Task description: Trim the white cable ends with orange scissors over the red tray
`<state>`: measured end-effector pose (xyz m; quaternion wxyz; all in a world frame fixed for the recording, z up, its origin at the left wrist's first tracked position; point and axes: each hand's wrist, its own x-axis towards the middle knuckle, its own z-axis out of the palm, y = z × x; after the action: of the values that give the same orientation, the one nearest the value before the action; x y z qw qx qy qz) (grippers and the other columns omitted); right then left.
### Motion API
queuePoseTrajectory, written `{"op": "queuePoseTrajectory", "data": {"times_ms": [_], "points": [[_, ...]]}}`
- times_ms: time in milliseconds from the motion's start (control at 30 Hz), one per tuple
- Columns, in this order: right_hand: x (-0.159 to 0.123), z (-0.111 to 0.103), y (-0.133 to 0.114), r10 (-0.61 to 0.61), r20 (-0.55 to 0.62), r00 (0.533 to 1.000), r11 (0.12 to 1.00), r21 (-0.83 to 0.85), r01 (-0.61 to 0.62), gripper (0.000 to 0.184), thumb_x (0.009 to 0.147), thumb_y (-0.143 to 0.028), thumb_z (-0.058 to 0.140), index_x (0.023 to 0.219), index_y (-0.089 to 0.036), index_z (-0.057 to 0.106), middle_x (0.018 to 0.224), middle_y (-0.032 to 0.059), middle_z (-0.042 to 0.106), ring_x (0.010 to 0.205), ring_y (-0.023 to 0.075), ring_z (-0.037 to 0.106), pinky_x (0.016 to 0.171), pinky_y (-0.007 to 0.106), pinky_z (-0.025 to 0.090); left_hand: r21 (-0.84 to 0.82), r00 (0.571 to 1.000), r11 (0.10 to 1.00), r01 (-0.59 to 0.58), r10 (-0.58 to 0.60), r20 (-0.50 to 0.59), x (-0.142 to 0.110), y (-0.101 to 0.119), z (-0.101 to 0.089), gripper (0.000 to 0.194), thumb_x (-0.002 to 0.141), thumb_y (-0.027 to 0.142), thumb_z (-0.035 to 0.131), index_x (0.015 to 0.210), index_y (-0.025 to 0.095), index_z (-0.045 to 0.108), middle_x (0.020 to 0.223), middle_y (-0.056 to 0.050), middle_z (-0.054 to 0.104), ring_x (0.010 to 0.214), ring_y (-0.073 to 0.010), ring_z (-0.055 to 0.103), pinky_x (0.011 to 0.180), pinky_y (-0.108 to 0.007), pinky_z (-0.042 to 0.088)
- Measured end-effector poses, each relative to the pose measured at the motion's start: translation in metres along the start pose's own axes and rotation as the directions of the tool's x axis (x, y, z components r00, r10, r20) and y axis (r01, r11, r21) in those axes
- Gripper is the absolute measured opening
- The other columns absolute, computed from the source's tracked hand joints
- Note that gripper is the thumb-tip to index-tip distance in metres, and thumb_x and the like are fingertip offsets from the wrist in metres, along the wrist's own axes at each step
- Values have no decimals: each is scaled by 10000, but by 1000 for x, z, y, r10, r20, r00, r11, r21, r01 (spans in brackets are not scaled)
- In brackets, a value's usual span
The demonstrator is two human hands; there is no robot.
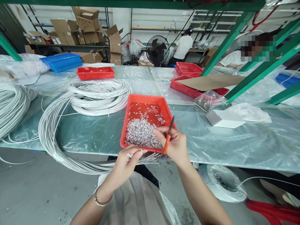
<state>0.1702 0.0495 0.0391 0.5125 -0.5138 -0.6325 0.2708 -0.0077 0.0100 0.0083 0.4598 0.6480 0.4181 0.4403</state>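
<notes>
My left hand (129, 160) is at the front edge of a red tray (123, 123), with its thumb and fingers pinched together. What they hold, if anything, is too small to make out. White cable ends (150, 158) fan out just below those fingertips. My right hand (175, 144) is over the tray's right front corner, closed round a small orange-handled tool (168, 137) whose dark, pointed tip is upward. Thumb and forefinger of this hand come close together above a heap of small shiny metal pieces (142, 132) in the tray.
Coiled white cable (100, 97) lies left of the tray, and a thick bundle (50, 134) droops over the table edge. A white box (225, 119), red trays (188, 69) and green posts (243, 75) stand to the right. A wrapped cable coil (222, 182) is below the table. Other people sit beyond.
</notes>
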Motion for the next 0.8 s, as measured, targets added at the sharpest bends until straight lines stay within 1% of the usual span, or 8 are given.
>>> {"op": "queuePoseTrajectory", "data": {"times_ms": [100, 233, 300, 367, 467, 533, 667, 800], "points": [[18, -18, 13, -55, 67, 996, 901, -426, 79, 120, 771, -164, 512, 731, -188, 622, 740, 85, 663, 606, 194, 581, 569, 287, 381, 219, 991, 970, -107, 120, -50, -5, -4, -5, 196, 849, 288, 552, 943, 202, 701, 959, -93, 676, 887, -200, 608, 798, -321, 469], [27, -30, 24, 29, 156, 987, 784, -617, 74, 237, 780, -239, 526, 546, -215, 491, 515, 14, 538, 481, 158, 497, 506, 274, 301, 63, 996, 998, -2, 7, -87, -13, -14, -13, 212, 803, 344, 612, 753, 150, 683, 726, -76, 694, 694, -178, 629, 666, -286, 490], [23, -29, 25, 52, 144, 988, 828, -559, 38, 211, 785, -299, 540, 596, -211, 507, 530, 1, 528, 490, 149, 485, 513, 271, 322, -135, 995, 988, 76, -85, -59, -16, -17, -15, 277, 798, 403, 605, 791, 134, 672, 677, -68, 689, 636, -167, 633, 616, -271, 491], [16, -26, 22, 67, 166, 984, 931, -366, -2, 138, 774, -317, 562, 835, -193, 576, 645, 18, 587, 572, 165, 535, 566, 276, 389, -333, 987, 934, 130, -152, -41, -17, -16, -17, 330, 792, 452, 597, 900, 142, 637, 610, -33, 667, 473, -119, 582, 480, -222, 441], [-2, -26, 9, 41, 304, 952, 999, -3, -43, 504, 754, -317, 600, 1210, -172, 442, 836, 62, 618, 713, 195, 584, 635, 290, 457, -481, 976, 860, 170, -215, -39, -18, -10, -17, 320, 763, 456, 633, 859, 162, 552, 524, 24, 619, 282, -28, 371, 338, -158, 254], [-16, -30, -2, 2, 455, 891, 994, 97, -52, 569, 769, -336, 592, 1275, -167, 393, 875, 82, 608, 716, 199, 583, 597, 281, 462, -480, 969, 858, 182, -239, -59, -17, -5, -17, 317, 749, 439, 655, 763, 158, 509, 506, 29, 605, 279, -7, 306, 334, -151, 214], [-42, -34, -15, -31, 665, 747, 999, 13, 30, 473, 781, -352, 616, 1215, -209, 495, 805, 56, 606, 665, 195, 567, 565, 271, 444, -424, 967, 891, 159, -228, -116, -16, 2, -14, 306, 749, 425, 656, 741, 149, 523, 542, 22, 596, 318, -7, 297, 339, -160, 216], [-51, -31, -18, 3, 721, 693, 986, -118, 119, 448, 798, -343, 622, 1215, -214, 520, 723, 29, 615, 623, 188, 560, 578, 271, 443, -371, 978, 924, 92, -154, -140, -17, 2, -9, 227, 764, 353, 656, 736, 156, 545, 569, 38, 557, 361, -16, 295, 370, -177, 242]]}}
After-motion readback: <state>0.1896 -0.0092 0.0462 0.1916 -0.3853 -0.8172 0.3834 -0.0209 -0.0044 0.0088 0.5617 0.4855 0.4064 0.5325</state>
